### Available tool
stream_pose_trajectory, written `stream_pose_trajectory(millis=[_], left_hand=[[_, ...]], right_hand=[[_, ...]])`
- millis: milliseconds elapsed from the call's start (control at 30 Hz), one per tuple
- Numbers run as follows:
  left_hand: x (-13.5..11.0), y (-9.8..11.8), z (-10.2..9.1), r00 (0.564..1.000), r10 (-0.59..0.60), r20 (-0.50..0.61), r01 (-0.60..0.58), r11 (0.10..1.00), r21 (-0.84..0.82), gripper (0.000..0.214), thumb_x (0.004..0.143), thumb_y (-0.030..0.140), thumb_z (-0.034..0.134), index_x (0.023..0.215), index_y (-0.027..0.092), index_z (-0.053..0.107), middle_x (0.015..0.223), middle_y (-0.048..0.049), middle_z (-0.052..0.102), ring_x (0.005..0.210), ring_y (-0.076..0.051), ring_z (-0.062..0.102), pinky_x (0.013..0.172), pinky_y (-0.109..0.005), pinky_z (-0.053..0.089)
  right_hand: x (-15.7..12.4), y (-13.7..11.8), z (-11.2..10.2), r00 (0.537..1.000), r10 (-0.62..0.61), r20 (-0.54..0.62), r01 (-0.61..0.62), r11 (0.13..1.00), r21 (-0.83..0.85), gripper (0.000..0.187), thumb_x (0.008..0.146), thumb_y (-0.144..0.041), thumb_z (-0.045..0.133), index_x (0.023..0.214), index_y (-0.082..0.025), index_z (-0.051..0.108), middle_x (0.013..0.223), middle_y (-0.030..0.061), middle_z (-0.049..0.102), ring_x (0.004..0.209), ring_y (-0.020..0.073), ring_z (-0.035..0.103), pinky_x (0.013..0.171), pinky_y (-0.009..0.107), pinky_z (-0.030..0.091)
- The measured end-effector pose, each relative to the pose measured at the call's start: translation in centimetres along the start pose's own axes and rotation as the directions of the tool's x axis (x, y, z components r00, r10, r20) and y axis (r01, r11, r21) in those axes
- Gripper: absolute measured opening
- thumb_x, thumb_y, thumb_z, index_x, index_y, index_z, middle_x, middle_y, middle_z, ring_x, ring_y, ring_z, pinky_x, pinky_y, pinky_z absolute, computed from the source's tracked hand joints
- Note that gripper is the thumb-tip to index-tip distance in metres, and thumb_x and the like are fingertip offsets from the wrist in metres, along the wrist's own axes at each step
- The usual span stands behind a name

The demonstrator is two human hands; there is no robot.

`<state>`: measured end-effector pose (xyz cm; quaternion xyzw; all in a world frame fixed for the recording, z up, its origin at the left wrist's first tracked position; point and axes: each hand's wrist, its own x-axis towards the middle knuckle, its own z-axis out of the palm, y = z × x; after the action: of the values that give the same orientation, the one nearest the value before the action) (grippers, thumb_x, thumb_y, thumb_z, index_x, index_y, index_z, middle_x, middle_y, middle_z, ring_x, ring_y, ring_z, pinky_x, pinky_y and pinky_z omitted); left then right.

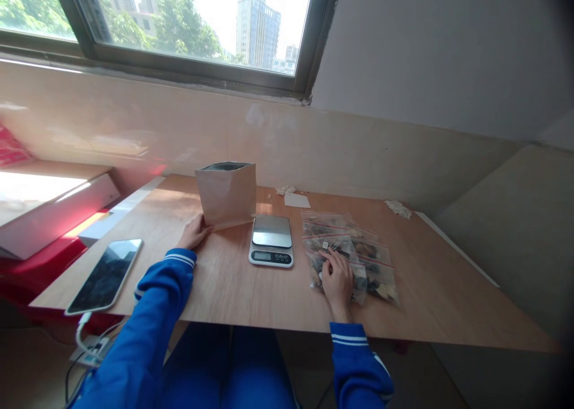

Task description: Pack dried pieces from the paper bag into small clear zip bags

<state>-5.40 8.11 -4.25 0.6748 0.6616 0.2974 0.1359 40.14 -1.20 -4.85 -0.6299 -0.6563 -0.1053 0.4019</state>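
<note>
My left hand (194, 232) rests on the wooden table (224, 283) with its fingers touching the bottom left corner of an upright brown paper pouch (226, 194), whose top is open. My right hand (337, 279) lies on a pile of several clear zip bags (363, 255) holding dark and pale bits; its fingers are bent down onto one bag. Between the hands sits a small digital kitchen scale (271, 240) with a bare steel platform. Both arms wear blue sleeves with white stripes.
A smartphone (106, 274) lies face up at the table's left front corner, with a cable below it. Scraps of white paper (296, 200) lie behind the scale and at the far right (398, 208). A white and red box (49, 214) stands to the left.
</note>
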Motion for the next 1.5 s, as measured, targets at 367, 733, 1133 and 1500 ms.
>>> stream_pose_trajectory(millis=[367,733,1133,1500], left_hand=[[-2.5,0.7,1.0,0.988,-0.053,-0.147,0.042,0.996,-0.072,0.096,0.075,0.055,0.059,0.145,0.003,0.020,0.149,-0.0267,0.030,0.138,-0.038,0.030,0.113,-0.048,0.027],[-10.2,4.3,3.3,0.932,0.061,-0.358,-0.017,0.992,0.124,0.070,0.087,0.043,0.039,0.138,-0.004,0.030,0.139,-0.0312,0.037,0.132,-0.041,0.038,0.102,-0.055,0.038],[-14.3,8.3,2.4,0.970,0.044,-0.238,-0.027,0.997,0.074,0.031,0.090,0.030,0.038,0.103,0.015,0.062,0.123,-0.0173,0.055,0.111,-0.031,0.057,0.092,-0.049,0.045],[-18.2,15.8,0.9,0.832,0.108,-0.545,-0.414,0.774,-0.478,0.029,0.089,0.017,0.045,0.068,0.020,0.064,0.077,-0.0030,0.060,0.076,-0.016,0.059,0.071,-0.029,0.046]], right_hand=[[-0.1,-0.1,-0.3,1.000,0.019,0.014,-0.019,0.999,0.028,0.037,0.086,-0.017,0.037,0.100,-0.021,0.071,0.120,0.0088,0.066,0.117,0.0248,0.054,0.099,0.044,0.038],[0.0,-0.3,-0.4,1.000,-0.018,-0.020,0.019,1.000,0.019,0.028,0.088,-0.021,0.043,0.094,-0.019,0.070,0.116,0.0101,0.067,0.113,0.0244,0.056,0.098,0.042,0.038],[0.1,-1.2,-1.6,0.968,-0.116,-0.223,0.117,0.993,-0.008,0.019,0.091,-0.029,0.052,0.086,-0.019,0.067,0.091,0.0065,0.072,0.092,0.0212,0.063,0.095,0.039,0.039],[0.8,-16.8,-4.4,0.984,-0.154,-0.088,0.177,0.887,0.426,0.024,0.094,-0.029,0.051,0.108,-0.025,0.070,0.083,0.0045,0.073,0.063,0.0134,0.063,0.064,0.025,0.045]])
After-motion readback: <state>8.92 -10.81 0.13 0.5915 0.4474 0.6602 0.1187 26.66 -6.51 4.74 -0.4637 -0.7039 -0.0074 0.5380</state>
